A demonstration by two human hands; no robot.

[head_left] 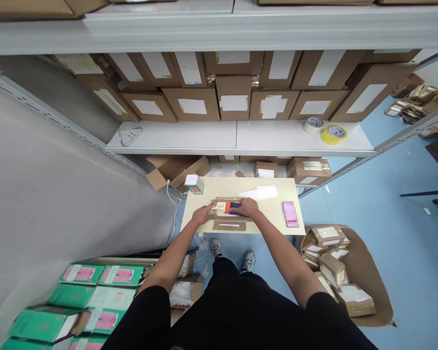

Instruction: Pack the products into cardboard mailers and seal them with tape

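Note:
A small brown cardboard box (230, 225) lies on the cream tabletop (204, 227) in front of me, with one flap toward me. My left hand (204, 214) grips the box's left end, its fingertips over the edge. In my right hand (247, 208) is an orange and dark-blue tape dispenser (228, 207), held over the top of the box. Shiny, yellowish tape (218, 208) shows between the dispenser and my left hand. The right hand covers part of the dispenser and the box's right end.
On the tabletop are a white-and-green carton (194, 184), white papers (261, 192) and a pink phone-shaped item (290, 214). Tape rolls (334, 134) sit on the shelf (204, 136). A large carton (368, 267) of packed boxes stands right; green boxes (71, 296) are left.

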